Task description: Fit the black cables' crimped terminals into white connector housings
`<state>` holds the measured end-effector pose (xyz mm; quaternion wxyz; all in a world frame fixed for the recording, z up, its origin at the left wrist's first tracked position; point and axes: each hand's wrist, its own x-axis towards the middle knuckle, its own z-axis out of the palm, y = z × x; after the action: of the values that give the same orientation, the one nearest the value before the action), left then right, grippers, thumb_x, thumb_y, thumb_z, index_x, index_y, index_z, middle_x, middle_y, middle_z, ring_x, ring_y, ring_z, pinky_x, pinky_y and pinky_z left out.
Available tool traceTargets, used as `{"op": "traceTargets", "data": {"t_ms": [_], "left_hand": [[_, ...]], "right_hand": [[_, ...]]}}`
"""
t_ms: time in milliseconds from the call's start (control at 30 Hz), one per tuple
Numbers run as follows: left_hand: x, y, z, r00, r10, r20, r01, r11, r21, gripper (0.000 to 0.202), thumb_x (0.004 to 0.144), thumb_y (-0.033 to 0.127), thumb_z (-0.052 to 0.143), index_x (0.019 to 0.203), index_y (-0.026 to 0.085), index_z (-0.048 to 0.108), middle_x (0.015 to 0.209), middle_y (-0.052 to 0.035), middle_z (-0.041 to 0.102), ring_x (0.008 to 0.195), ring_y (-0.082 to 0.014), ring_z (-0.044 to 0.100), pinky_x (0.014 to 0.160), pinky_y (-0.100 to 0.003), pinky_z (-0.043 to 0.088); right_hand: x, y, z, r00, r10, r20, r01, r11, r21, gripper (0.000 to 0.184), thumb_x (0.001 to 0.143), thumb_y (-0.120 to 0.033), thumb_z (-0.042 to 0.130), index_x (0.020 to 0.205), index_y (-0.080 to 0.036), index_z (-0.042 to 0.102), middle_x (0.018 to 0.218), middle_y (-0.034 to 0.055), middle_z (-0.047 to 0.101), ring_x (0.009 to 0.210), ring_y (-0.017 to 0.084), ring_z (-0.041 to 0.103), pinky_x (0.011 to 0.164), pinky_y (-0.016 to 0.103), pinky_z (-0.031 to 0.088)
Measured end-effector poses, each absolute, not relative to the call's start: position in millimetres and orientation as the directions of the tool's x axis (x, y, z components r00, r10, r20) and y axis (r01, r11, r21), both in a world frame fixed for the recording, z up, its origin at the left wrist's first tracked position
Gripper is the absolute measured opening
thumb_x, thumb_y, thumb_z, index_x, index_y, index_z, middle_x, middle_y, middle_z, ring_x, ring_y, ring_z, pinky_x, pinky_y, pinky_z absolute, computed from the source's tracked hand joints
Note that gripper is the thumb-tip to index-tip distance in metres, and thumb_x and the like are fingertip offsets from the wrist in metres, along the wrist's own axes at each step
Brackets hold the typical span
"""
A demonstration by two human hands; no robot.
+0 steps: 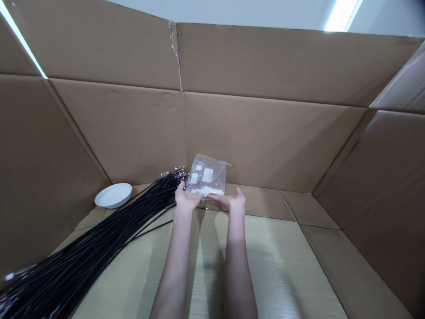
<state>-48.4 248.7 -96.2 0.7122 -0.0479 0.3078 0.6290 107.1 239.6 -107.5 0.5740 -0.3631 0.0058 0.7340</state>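
Observation:
A clear plastic bag (208,170) with white labels stands upright near the back cardboard wall, small white pieces (207,191) gathered at its bottom. My left hand (187,199) is at the bag's lower left corner, palm up, with the thumb raised and fingers stretched toward the bag. Opposite it, my right hand (231,200) lies palm up with flat fingers reaching to the bag's lower edge and the thumb apart. Both hands are open and not gripping; whether the fingertips bear the bag's weight, I cannot tell.
A thick bundle of black cables (133,226) with small connector ends runs from the lower left to beside the bag. Behind it, a white bowl (113,195) stands in the left back corner. Tall cardboard walls (272,137) enclose the pale tabletop (279,261).

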Motion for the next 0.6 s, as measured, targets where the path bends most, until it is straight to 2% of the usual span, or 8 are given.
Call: {"op": "traceTargets", "data": {"t_ms": [67, 133, 233, 300, 400, 500, 600], "left_hand": [[-52.7, 246.0, -94.8, -0.067, 0.866, -0.495, -0.925, 0.132, 0.356, 0.053, 0.103, 0.044, 0.051, 0.149, 0.017, 0.048, 0.151, -0.0129, 0.055, 0.140, -0.0235, 0.055, 0.126, -0.051, 0.045], [-55.5, 243.3, -92.5, -0.121, 0.883, -0.454, -0.920, 0.072, 0.385, 0.042, 0.103, 0.038, 0.053, 0.139, 0.016, 0.057, 0.140, -0.0105, 0.064, 0.128, -0.0199, 0.063, 0.124, -0.049, 0.048], [-56.2, 241.0, -88.9, -0.185, 0.902, -0.390, -0.906, -0.004, 0.422, 0.027, 0.102, 0.028, 0.058, 0.124, 0.013, 0.066, 0.123, -0.0068, 0.072, 0.106, -0.0145, 0.071, 0.110, -0.040, 0.059], [-55.4, 240.7, -87.6, -0.231, 0.899, -0.371, -0.894, -0.046, 0.447, 0.024, 0.101, 0.025, 0.061, 0.121, 0.013, 0.066, 0.119, -0.0063, 0.073, 0.096, -0.0114, 0.071, 0.097, -0.031, 0.063], [-55.3, 240.7, -88.1, -0.265, 0.892, -0.367, -0.879, -0.066, 0.473, 0.027, 0.101, 0.029, 0.061, 0.122, 0.012, 0.066, 0.115, -0.0072, 0.073, 0.088, -0.0098, 0.070, 0.086, -0.026, 0.065], [-56.9, 240.8, -90.6, -0.294, 0.876, -0.383, -0.865, -0.074, 0.496, 0.028, 0.101, 0.032, 0.062, 0.121, 0.013, 0.067, 0.110, -0.0061, 0.073, 0.085, -0.0097, 0.070, 0.083, -0.026, 0.065], [-58.6, 242.1, -93.4, -0.362, 0.840, -0.405, -0.848, -0.115, 0.518, 0.031, 0.101, 0.034, 0.062, 0.124, 0.014, 0.065, 0.112, -0.0058, 0.072, 0.088, -0.0102, 0.070, 0.082, -0.026, 0.065]], "right_hand": [[111.4, 235.2, -102.6, -0.150, 0.834, -0.530, -0.889, -0.349, -0.297, 0.081, 0.108, -0.062, 0.016, 0.160, -0.002, 0.035, 0.144, 0.0302, 0.058, 0.129, 0.035, 0.065, 0.096, 0.059, 0.057], [115.0, 233.7, -100.4, -0.135, 0.848, -0.512, -0.927, -0.291, -0.237, 0.076, 0.110, -0.058, 0.017, 0.162, -0.005, 0.031, 0.142, 0.0250, 0.062, 0.123, 0.030, 0.070, 0.096, 0.055, 0.059], [118.9, 237.3, -102.5, -0.075, 0.843, -0.532, -0.957, -0.210, -0.198, 0.050, 0.113, -0.037, 0.035, 0.156, -0.014, 0.045, 0.141, 0.0170, 0.065, 0.105, 0.020, 0.076, 0.092, 0.041, 0.063], [120.3, 241.6, -106.2, -0.052, 0.825, -0.563, -0.963, -0.190, -0.189, 0.041, 0.111, -0.025, 0.043, 0.148, -0.012, 0.053, 0.137, 0.0163, 0.067, 0.096, 0.017, 0.077, 0.085, 0.033, 0.064], [120.0, 246.7, -112.5, 0.002, 0.813, -0.583, -0.969, -0.142, -0.202, 0.032, 0.110, -0.023, 0.049, 0.137, -0.010, 0.060, 0.123, 0.0130, 0.072, 0.088, 0.014, 0.075, 0.077, 0.029, 0.064], [118.3, 249.1, -118.4, 0.082, 0.820, -0.567, -0.963, -0.083, -0.258, 0.028, 0.111, -0.025, 0.048, 0.130, -0.010, 0.064, 0.113, 0.0089, 0.073, 0.083, 0.012, 0.073, 0.077, 0.028, 0.063], [117.1, 250.8, -124.4, 0.138, 0.840, -0.525, -0.929, -0.074, -0.363, 0.028, 0.111, -0.031, 0.051, 0.124, -0.011, 0.065, 0.108, 0.0077, 0.073, 0.084, 0.013, 0.072, 0.078, 0.030, 0.062]]}}
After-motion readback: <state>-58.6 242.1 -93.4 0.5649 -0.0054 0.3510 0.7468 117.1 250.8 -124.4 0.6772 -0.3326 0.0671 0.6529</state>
